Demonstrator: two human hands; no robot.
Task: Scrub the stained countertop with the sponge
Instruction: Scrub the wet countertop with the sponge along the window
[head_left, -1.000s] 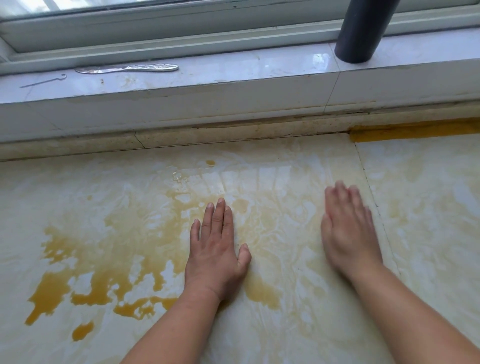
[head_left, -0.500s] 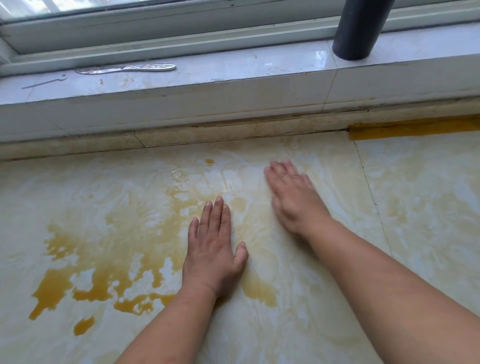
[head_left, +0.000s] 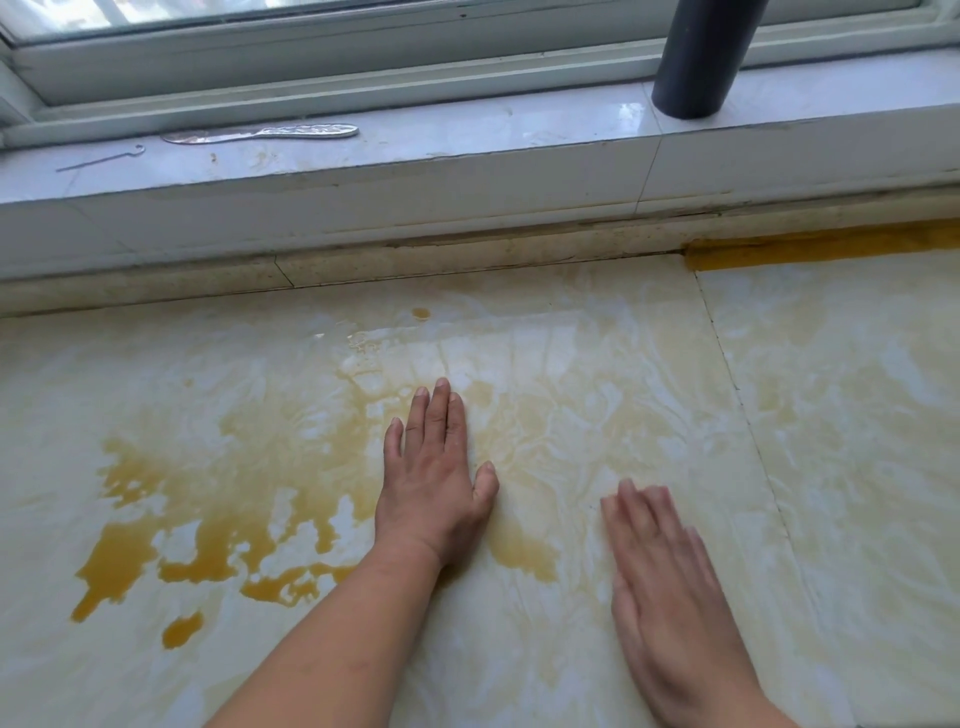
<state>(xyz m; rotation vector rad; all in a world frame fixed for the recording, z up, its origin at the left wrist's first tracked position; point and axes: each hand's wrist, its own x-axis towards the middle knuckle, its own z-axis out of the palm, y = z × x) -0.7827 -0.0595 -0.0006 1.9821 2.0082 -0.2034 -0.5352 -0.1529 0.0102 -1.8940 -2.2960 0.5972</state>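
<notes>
Two hands in view, both bare, both flat on one pale marbled countertop (head_left: 831, 415), fingers straight and holding nothing. Left hand (head_left: 434, 488) at centre, palm down, four fingers together aimed toward 12 o'clock, thumb splayed toward 1 o'clock. Right hand (head_left: 670, 587) at about 4 o'clock from the left one, well apart from it, fingers aimed toward 11 o'clock, outline smeared by motion blur. No sponge visible anywhere.

One large amber stain (head_left: 208, 499) across the left half of the counter, at 9 o'clock from the left hand, long axis running from 9 to 3 o'clock; thickest puddles along its near edge, thinner streaks fading toward the far side. One small separate blob (head_left: 182, 630) at 7 o'clock of the main stain. One patch (head_left: 524, 551) just beside the left wrist, at 4 o'clock from that hand. One tiny drop (head_left: 421, 313) near the back edge, at 12 o'clock from the left fingertips. One yellow strip (head_left: 831, 244) along the back joint at far right, lying from 9 to 3 o'clock.

On the white window ledge (head_left: 467, 156) beyond: one dark cylinder (head_left: 698, 62) upright at 1 o'clock, one flat silvery utensil (head_left: 260, 133) lying lengthwise from 9 to 3 o'clock, one thin wire hook (head_left: 101, 159) just left of it.
</notes>
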